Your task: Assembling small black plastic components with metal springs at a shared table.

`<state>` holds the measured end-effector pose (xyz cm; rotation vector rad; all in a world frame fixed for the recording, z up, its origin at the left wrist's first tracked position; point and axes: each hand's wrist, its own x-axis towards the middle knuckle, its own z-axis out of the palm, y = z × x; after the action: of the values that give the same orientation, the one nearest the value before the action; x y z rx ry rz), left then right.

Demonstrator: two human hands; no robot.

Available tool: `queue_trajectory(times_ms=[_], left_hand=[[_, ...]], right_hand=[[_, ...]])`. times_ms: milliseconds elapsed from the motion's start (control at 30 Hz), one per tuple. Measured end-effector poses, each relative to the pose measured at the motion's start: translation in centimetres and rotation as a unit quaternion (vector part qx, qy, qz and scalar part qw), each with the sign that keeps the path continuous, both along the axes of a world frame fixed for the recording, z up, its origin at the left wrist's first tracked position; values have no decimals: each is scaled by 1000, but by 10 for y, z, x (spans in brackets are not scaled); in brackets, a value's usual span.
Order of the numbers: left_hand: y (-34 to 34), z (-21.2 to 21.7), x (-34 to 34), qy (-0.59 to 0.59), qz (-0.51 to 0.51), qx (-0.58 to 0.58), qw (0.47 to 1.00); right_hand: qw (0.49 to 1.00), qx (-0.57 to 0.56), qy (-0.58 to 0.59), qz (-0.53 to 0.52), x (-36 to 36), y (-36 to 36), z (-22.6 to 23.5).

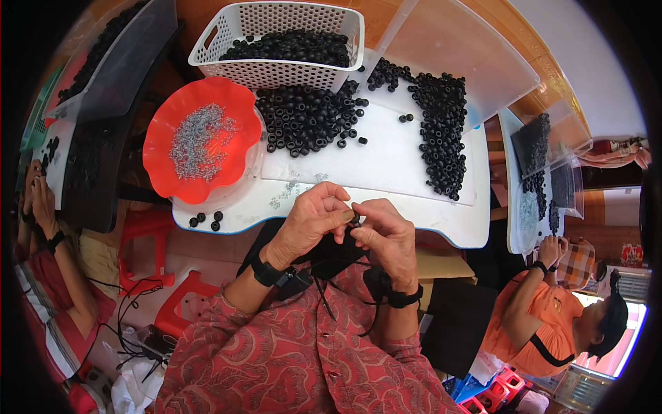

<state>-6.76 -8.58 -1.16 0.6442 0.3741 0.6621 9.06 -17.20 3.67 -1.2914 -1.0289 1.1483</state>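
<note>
Over the table's near edge my two hands meet, fingertips almost touching. My right hand pinches a small black round plastic part between thumb and fingers. My left hand is closed, its thumb and fingertips pressed together beside that part; whatever they hold is too small to make out. Just beyond my left hand, tiny see-through pieces lie scattered on the white table. A heap of black round parts with holes lies farther back. More small see-through pieces fill a red wavy-edged dish.
A white perforated basket of black parts stands at the back. To the right, another black pile spreads from a tipped see-through bin. Several loose parts sit at the front left corner. Co-workers sit at tables on both sides.
</note>
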Motion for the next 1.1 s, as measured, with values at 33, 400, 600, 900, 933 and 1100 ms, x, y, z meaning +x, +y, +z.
queue_trajectory(times_ms=[33,400,600,900,933,1100], left_hand=[[1,0,-1,0,-4,-1,1000],[-4,1,4,-8,10,-22,1000],[-6,4,4,12,26,19,999],[-11,16,1,26,-24,86,996],[-11,16,1,26,-24,86,996],[-13,16,1,39,-4,114,993]], right_hand=[[1000,-2,4,3,-1,0,0],[992,82,-98,-19,-6,0,-7],[994,76,-59,-54,-10,-2,-10],[989,109,-52,-88,-11,-4,-11],[987,117,-50,-94,-12,-4,-13],[985,141,-27,-95,-14,-3,-16]])
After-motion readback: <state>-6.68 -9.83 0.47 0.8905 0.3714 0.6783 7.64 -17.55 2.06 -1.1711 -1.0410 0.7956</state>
